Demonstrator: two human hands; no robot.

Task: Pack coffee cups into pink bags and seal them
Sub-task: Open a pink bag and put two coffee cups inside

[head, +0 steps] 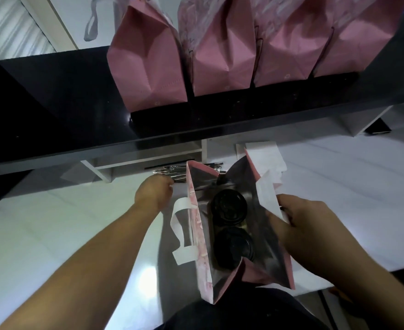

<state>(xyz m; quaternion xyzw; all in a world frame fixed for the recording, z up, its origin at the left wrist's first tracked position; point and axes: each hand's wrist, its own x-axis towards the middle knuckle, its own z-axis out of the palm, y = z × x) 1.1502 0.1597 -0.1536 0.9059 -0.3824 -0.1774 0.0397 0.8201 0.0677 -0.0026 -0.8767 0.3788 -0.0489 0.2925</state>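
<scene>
On the white counter (53, 222), below a black shelf (77, 110) lined with packed pink bags (148, 67), the open bag (202, 246) holds two lidded cups (229, 206), so loading looks done: the right hand (298, 225) grips its right wall, while the left hand (154, 194), curled, reaches the pens (172, 173) just beyond it, its hold unclear; sealing comes next.

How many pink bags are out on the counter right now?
5: four closed bags in a row on the dark shelf, one open bag in front holding cups. More may be out of frame.
</scene>
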